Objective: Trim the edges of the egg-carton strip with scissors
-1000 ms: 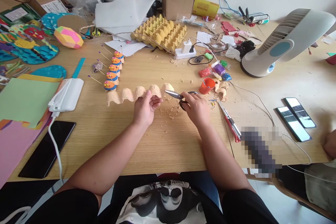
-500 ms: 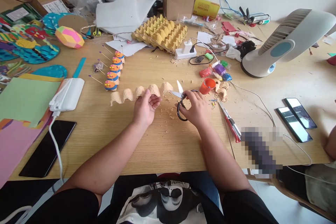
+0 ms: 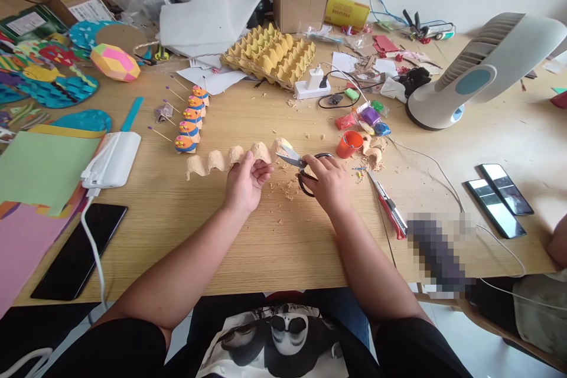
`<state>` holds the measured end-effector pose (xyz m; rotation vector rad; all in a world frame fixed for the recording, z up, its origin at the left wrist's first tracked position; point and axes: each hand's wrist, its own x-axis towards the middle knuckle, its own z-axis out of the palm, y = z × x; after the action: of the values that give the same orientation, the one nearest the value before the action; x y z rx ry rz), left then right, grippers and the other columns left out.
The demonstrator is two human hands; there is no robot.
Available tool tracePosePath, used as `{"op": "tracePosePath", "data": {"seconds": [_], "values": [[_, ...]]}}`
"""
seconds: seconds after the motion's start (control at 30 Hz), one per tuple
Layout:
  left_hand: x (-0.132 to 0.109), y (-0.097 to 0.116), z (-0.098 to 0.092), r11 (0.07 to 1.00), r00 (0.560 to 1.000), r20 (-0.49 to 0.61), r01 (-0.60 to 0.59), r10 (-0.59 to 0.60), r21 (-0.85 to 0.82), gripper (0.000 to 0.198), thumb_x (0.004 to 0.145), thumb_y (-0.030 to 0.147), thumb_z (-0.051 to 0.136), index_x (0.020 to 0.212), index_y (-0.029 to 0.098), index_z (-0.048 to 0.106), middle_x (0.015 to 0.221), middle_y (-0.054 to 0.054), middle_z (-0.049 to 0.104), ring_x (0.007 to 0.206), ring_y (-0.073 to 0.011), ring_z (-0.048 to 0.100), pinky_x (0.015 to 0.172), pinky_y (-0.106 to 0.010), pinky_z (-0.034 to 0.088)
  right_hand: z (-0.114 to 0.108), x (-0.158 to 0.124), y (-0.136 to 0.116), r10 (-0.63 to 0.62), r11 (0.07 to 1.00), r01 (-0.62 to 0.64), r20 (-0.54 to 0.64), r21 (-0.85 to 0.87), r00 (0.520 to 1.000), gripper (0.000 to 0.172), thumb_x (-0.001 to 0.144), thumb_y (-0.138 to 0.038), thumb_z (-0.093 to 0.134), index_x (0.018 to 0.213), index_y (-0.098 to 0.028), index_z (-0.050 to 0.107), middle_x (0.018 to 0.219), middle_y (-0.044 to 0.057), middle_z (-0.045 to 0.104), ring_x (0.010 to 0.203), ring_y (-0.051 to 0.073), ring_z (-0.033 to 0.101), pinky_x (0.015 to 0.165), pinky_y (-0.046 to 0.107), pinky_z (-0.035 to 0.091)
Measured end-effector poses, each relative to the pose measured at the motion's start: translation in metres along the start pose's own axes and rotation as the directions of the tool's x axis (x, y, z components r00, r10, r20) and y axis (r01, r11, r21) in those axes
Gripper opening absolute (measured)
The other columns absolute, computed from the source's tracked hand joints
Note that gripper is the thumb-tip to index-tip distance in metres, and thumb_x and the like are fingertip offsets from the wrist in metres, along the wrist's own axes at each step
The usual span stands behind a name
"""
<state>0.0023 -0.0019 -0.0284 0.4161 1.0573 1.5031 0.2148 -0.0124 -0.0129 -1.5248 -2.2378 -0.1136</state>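
My left hand [image 3: 245,184] pinches the middle of a beige egg-carton strip [image 3: 215,159], a row of several bumps held up off the table. My right hand [image 3: 331,182] has its fingers through the black handles of a pair of scissors [image 3: 293,157]. The blades lie at the right end of the strip, against the last bump. Small beige scraps [image 3: 287,192] are scattered on the table beneath. Behind the strip stands a painted orange-and-blue caterpillar [image 3: 190,128] made of similar bumps, with purple-tipped sticks poking out.
A red cup [image 3: 349,144] and a red utility knife [image 3: 390,209] lie right of my hand. Farther back are a yellow egg tray [image 3: 272,59], a white power strip [image 3: 312,88] and a white fan [image 3: 469,77]. A power bank [image 3: 117,159] and a phone [image 3: 82,251] lie left.
The scissors have shifted left onto the end bump, and their blades have drawn closer together. My left hand and the strip have hardly moved.
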Motion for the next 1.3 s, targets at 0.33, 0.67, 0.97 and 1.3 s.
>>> {"op": "tracePosePath", "data": {"seconds": [0.33,0.67,0.97,1.3], "values": [[-0.002,0.001,0.001,1.0,1.0,0.005,0.011,-0.011,-0.022,0.042,0.081,0.053,0.09,0.079,0.018,0.066,0.07,-0.001,0.077,0.065,-0.0129,0.078,0.054,-0.016,0.053,-0.002,-0.001,0.0,0.007,0.999,-0.008,-0.029,-0.043,1.0,0.023,0.105,-0.034,0.071,0.126,-0.025,0.077,0.092,0.007,0.077,0.092,0.026,0.061,0.076,0.035,0.039],[-0.001,0.001,0.003,1.0,0.999,-0.033,0.012,-0.013,-0.016,0.042,0.082,0.053,0.09,0.081,0.018,0.067,0.071,0.0,0.077,0.065,-0.0125,0.078,0.053,-0.015,0.052,-0.002,-0.002,0.002,0.082,0.996,-0.081,-0.013,0.041,0.997,0.017,0.099,-0.024,0.073,0.115,-0.026,0.078,0.092,0.005,0.081,0.087,0.023,0.066,0.067,0.033,0.035],[0.001,0.0,0.0,1.0,1.0,-0.009,0.0,0.0,-0.005,0.04,0.083,0.052,0.089,0.082,0.018,0.067,0.072,-0.001,0.076,0.066,-0.0134,0.079,0.054,-0.016,0.054,0.002,0.001,0.004,0.2,0.971,-0.187,-0.079,0.149,0.977,0.026,0.1,-0.045,0.071,0.111,-0.022,0.074,0.091,0.007,0.075,0.086,0.026,0.065,0.073,0.034,0.04],[-0.001,-0.001,0.003,0.999,0.999,-0.003,0.032,-0.032,-0.012,0.04,0.079,0.05,0.092,0.081,0.017,0.069,0.071,-0.001,0.076,0.064,-0.013,0.078,0.052,-0.016,0.052,0.004,0.001,0.001,0.011,1.0,-0.012,-0.066,-0.017,0.998,0.022,0.104,-0.036,0.072,0.122,-0.024,0.075,0.102,0.009,0.078,0.099,0.029,0.061,0.088,0.038,0.043]]}}
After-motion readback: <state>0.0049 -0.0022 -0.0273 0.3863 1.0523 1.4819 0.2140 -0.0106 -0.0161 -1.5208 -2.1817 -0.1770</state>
